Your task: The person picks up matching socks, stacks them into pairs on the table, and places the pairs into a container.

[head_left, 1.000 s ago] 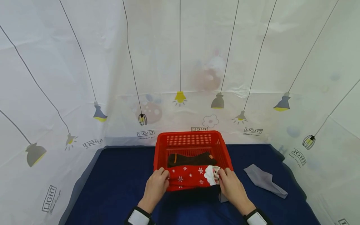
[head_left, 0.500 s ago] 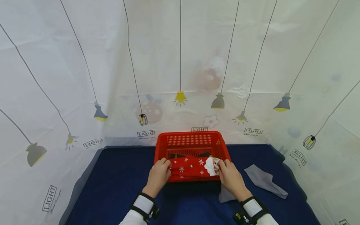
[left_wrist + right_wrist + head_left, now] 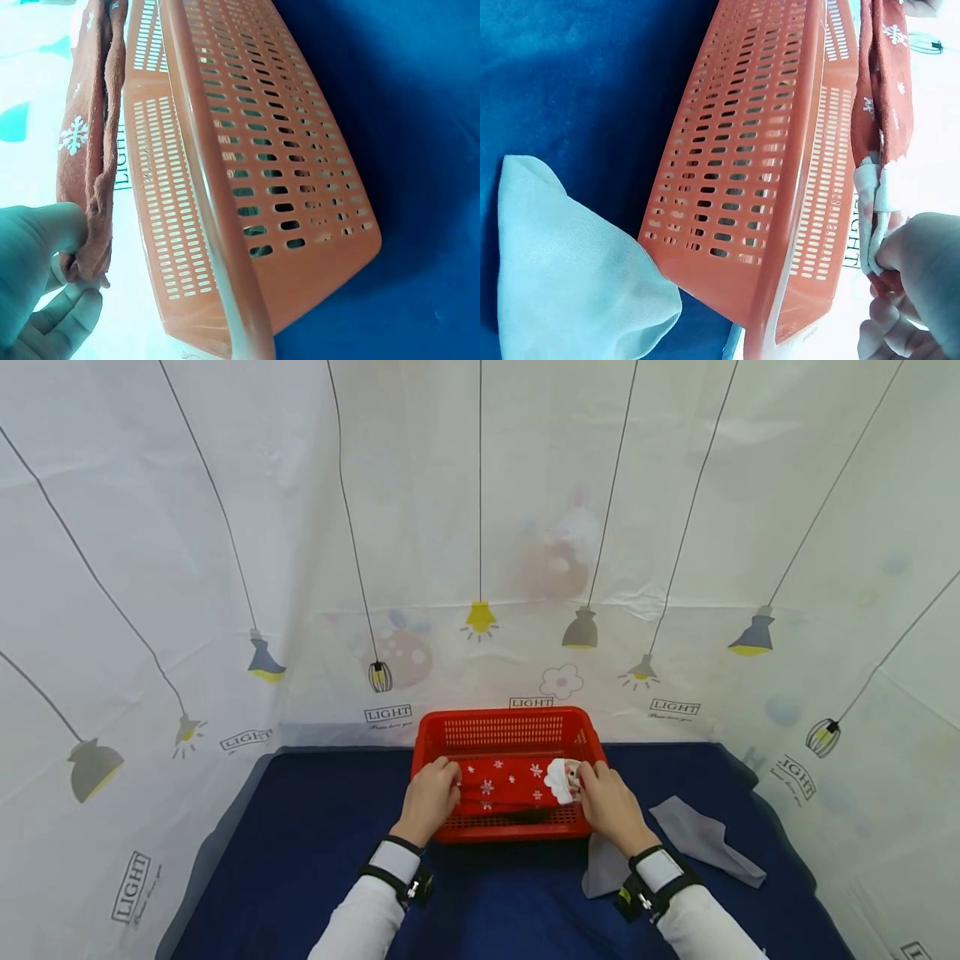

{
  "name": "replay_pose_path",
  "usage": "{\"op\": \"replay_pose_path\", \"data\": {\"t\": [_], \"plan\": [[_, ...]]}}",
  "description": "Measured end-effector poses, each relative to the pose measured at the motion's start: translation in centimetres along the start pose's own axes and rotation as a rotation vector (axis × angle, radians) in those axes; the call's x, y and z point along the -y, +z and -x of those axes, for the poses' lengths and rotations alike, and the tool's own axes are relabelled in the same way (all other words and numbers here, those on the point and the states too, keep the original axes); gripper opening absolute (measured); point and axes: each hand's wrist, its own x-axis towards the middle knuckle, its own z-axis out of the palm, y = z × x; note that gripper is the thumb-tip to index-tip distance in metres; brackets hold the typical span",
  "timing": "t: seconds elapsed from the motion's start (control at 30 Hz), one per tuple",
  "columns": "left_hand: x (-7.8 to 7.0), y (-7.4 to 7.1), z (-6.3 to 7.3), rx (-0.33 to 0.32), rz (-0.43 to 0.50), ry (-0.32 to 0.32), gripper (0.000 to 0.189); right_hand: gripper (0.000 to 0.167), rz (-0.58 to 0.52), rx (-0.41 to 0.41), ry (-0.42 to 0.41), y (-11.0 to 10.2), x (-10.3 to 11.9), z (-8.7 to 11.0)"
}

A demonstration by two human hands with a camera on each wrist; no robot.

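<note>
A red sock [image 3: 506,785] with white snowflakes and a bearded Santa face is stretched level over the red basket [image 3: 517,835]. My left hand [image 3: 429,797] pinches its plain end between thumb and fingers. At the Santa end, my right hand [image 3: 611,806] pinches the other side. Both wrist views show the sock [image 3: 90,150] as layers lying together, above the basket's rim [image 3: 780,225]. Below it, a dark sock [image 3: 528,816] inside the basket is mostly hidden.
Two grey socks lie on the dark blue cloth to the right: one grey sock [image 3: 606,867] near the basket's front corner, another grey sock [image 3: 705,839] farther right. Behind the basket rises a white sheet [image 3: 480,527] printed with lamps.
Both hands have moved forward with the red sock, from the basket's front edge to over its middle. The dark sock in the basket has become mostly covered from view.
</note>
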Motion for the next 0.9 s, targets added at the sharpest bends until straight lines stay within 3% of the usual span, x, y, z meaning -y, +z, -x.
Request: {"op": "replay_pose_path", "data": {"t": [0.23,0.57,0.9], "plan": [[0.7,0.6,-1.2,0.075,-0.008,-0.039,0.012,0.023,-0.016,0.029,0.009,0.3,-0.2,-1.5],[1.2,0.7,-3.1,0.122,0.003,-0.066,0.012,0.023,-0.012,0.156,0.093,0.3,-0.6,-3.8],[1.7,1.5,-3.7,0.178,0.041,-0.104,0.011,0.021,-0.026,0.22,0.14,0.7,-0.6,-5.0]]}}
